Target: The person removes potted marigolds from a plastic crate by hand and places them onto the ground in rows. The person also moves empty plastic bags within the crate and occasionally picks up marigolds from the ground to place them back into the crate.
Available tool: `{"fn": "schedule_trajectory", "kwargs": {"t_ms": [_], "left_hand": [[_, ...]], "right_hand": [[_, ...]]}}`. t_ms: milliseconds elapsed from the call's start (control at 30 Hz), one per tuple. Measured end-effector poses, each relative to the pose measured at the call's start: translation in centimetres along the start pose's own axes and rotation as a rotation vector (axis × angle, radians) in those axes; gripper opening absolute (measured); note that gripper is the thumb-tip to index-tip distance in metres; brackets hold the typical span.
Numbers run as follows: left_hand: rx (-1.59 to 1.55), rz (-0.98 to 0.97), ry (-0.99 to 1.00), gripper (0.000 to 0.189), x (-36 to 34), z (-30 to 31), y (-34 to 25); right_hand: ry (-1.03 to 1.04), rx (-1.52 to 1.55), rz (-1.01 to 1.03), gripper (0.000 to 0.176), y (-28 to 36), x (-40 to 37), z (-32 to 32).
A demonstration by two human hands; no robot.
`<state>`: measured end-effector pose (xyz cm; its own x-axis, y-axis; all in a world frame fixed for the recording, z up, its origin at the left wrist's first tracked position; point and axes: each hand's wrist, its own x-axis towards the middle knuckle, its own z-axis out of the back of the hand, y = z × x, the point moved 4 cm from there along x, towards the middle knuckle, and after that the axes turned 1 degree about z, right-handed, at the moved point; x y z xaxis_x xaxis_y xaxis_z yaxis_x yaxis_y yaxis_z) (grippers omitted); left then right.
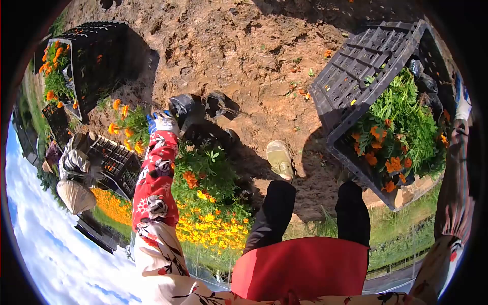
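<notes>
My left hand [165,122], in a white and blue glove, is closed around the base of a potted marigold [127,124]. Its orange flowers point left, and its black bag [182,105] lies on the other side of my hand. Another black bag [221,105] is just to the right. My right hand [463,105], also gloved, is at the far right edge beside a tilted black crate [373,101] holding leafy plants with orange flowers [401,132]. The fingers of that hand are too small and distorted to make out.
Another black crate [99,66] with marigolds stands upper left. Below it, a person in a pale hat [76,196] is near a further crate [118,165]. Leafy flowering plants [208,173] stand beside my left forearm. My shoe [279,158] rests on brown soil [244,56].
</notes>
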<state>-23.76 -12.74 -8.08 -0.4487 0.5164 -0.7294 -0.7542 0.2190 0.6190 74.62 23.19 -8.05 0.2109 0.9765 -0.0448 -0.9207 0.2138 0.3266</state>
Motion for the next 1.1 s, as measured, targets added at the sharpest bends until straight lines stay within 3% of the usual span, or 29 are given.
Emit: {"fn": "schedule_trajectory", "kwargs": {"t_ms": [33, 100, 167, 200, 233, 267, 300, 367, 467, 500, 533, 600, 700, 800, 833, 900, 933, 967, 1033, 1067, 1100], "left_hand": [[0.036, 0.056, 0.106, 0.068, -0.1, 0.2, 0.2], [-0.224, 0.149, 0.455, 0.082, 0.4, -0.7, 0.3], [-0.322, 0.182, 0.441, 0.075, 1.3, -4.2, -0.1], [-0.445, 0.138, 0.474, 0.061, 1.0, -4.4, -0.6], [-0.475, 0.086, 0.371, 0.048, 2.7, -7.7, -0.9], [-0.426, 0.161, 0.397, 0.047, 1.4, -6.0, -1.6], [-0.374, 0.242, 0.422, 0.047, -0.1, -3.8, -1.8], [-0.269, 0.124, 0.462, 0.04, -0.7, -1.4, -1.7], [-0.266, 0.059, 0.425, 0.037, -0.9, -1.0, -0.2], [-0.276, 0.022, 0.41, 0.036, -1.1, -0.8, 0.3], [-0.288, -0.015, 0.397, 0.036, -1.7, -0.5, 0.9], [-0.318, -0.092, 0.368, 0.036, -2.7, -0.7, 1.5], [-0.438, -0.185, 0.212, 0.035, -5.5, -1.3, 2.8], [-0.762, -0.25, 0.28, 0.032, -10.1, 3.0, 3.7], [-0.783, -0.371, 0.357, 0.028, -12.3, 6.1, 3.3], [-0.973, -0.694, 0.218, 0.022, -16.6, 10.0, 2.9], [-1.099, -0.609, 0.379, 0.027, -17.7, 10.1, 3.2], [-1.457, -0.64, 0.51, 0.024, -18.8, 9.8, 3.1], [-1.792, -0.451, 0.731, 0.023, -22.4, 13.0, 2.5], [-1.921, -0.387, 0.852, 0.025, -23.7, 13.7, 2.2], [-1.714, -0.577, 0.671, 0.027, -24.3, 13.6, 1.6]], "right_hand": [[-0.015, -0.034, -0.017, 0.045, -1.1, 0.5, 0.4], [-0.054, -0.146, -0.016, 0.05, -3.8, 2.4, 1.0], [-0.084, -0.22, -0.009, 0.054, -3.7, 2.9, 1.2], [-0.09, -0.217, -0.019, 0.055, -2.0, 2.0, 1.4], [-0.096, -0.213, -0.029, 0.055, -0.8, 1.4, 1.5], [-0.01, 0.052, -0.006, 0.046, 1.2, -0.3, 1.5], [0.012, 0.095, 0.035, 0.043, 1.9, -0.5, 1.4], [0.06, 0.183, 0.114, 0.036, 3.5, -1.2, 1.2], [0.006, 0.055, 0.326, 0.038, -2.3, 2.8, -1.6], [-0.02, 0.014, 0.392, 0.039, -0.9, 2.5, -1.7], [-0.045, -0.041, 0.248, 0.045, -0.5, 1.8, -1.3], [-0.069, -0.151, -0.046, 0.058, 8.3, -3.2, 0.6], [-0.085, -0.072, -0.079, 0.059, 10.1, -4.8, 0.1], [-0.034, -0.095, -0.166, 0.052, 14.8, -7.6, 1.0], [-0.155, 0.042, 0.121, 0.057, 18.0, -9.8, 1.9], [-0.112, 0.006, 0.118, 0.06, 22.1, -13.6, 2.8], [-0.164, 0.186, 0.271, 0.055, 26.2, -16.5, 4.7], [-0.19, 0.355, 0.433, 0.049, 30.4, -19.5, 6.5], [0.101, 0.612, 0.349, 0.03, 33.6, -26.7, 6.2], [0.349, 0.747, 0.288, 0.024, 36.5, -30.7, 6.6], [0.647, 0.99, 0.044, 0.02, 39.2, -34.1, 6.0]]}}
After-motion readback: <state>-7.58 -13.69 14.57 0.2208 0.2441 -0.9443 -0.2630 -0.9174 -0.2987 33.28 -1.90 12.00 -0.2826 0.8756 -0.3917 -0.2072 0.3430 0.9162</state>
